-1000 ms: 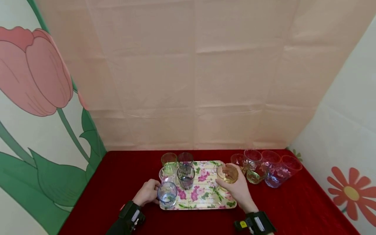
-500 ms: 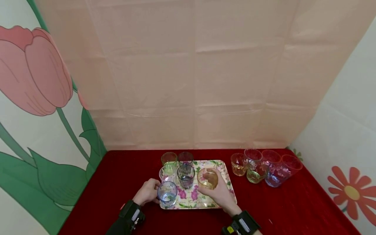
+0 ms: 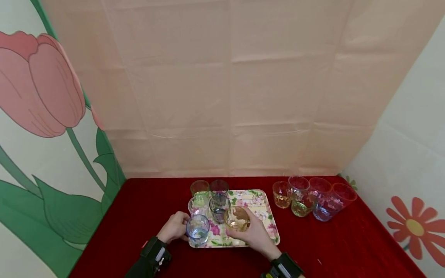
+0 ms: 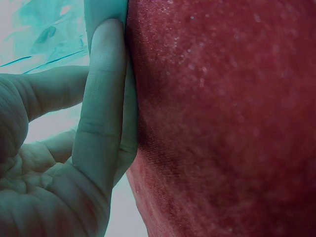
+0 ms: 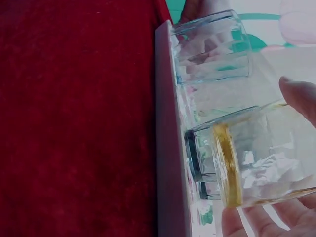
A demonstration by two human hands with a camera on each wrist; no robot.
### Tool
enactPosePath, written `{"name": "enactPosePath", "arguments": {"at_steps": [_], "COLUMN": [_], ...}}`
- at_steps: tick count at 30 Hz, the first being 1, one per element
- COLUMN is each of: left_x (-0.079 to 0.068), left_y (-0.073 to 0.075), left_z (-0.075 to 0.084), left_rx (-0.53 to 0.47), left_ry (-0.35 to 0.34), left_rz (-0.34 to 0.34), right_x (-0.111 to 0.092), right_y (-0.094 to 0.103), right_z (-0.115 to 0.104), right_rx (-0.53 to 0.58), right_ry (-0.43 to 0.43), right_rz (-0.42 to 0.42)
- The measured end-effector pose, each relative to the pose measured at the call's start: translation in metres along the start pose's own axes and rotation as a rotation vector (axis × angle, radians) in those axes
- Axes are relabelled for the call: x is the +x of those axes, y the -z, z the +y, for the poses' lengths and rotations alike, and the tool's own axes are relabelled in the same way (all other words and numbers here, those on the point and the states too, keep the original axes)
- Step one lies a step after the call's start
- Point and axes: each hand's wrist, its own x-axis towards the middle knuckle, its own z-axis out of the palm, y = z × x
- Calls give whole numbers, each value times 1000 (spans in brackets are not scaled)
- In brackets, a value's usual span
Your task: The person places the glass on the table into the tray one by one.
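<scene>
My right hand (image 3: 255,235) grips a yellow-tinted drinking glass (image 3: 237,220), thumb on the near side. In the right wrist view this glass (image 5: 266,163) hangs slightly above the tray, overlapping a dark-based glass behind it. On the flowered tray (image 3: 257,210), a blue glass (image 3: 197,231) stands at the front left corner. Behind it are a clear glass (image 3: 196,206), a dark grey glass (image 3: 218,206), a green glass (image 3: 199,187) and a purple glass (image 3: 219,186). My left hand (image 3: 174,227) holds the tray's left edge beside the blue glass; in the left wrist view a finger (image 4: 101,98) lies along the rim.
Right of the tray, on the red cloth (image 3: 347,247), stand a small amber glass (image 3: 282,195), a pink-and-green glass (image 3: 301,200) and two pink-and-blue glasses, one (image 3: 323,206) beside the other (image 3: 344,195), which leans. A beige sheet (image 3: 229,96) backs the table.
My right hand has carried the yellow glass leftward over the tray, then slightly toward the front, close to the dark grey glass. My left hand has stayed at the tray's left edge.
</scene>
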Motion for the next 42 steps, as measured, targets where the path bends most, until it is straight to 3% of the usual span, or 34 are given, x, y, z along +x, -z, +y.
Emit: {"name": "enactPosePath", "arguments": {"at_steps": [6, 15, 22, 42], "left_x": [0, 1, 0, 2], "left_y": [0, -1, 0, 0], "left_z": [-2, -2, -2, -4], "left_rx": [-9, -19, -18, -19], "left_ry": [-3, -13, -12, -10], "left_rz": [-1, 1, 0, 2], "right_x": [-1, -2, -3, 0], "right_y": [-4, -15, -22, -33], "right_z": [4, 2, 2, 0], "right_rx": [19, -204, -143, -211], "right_ry": [54, 60, 73, 44], "right_rz": [-80, -59, -93, -126]}}
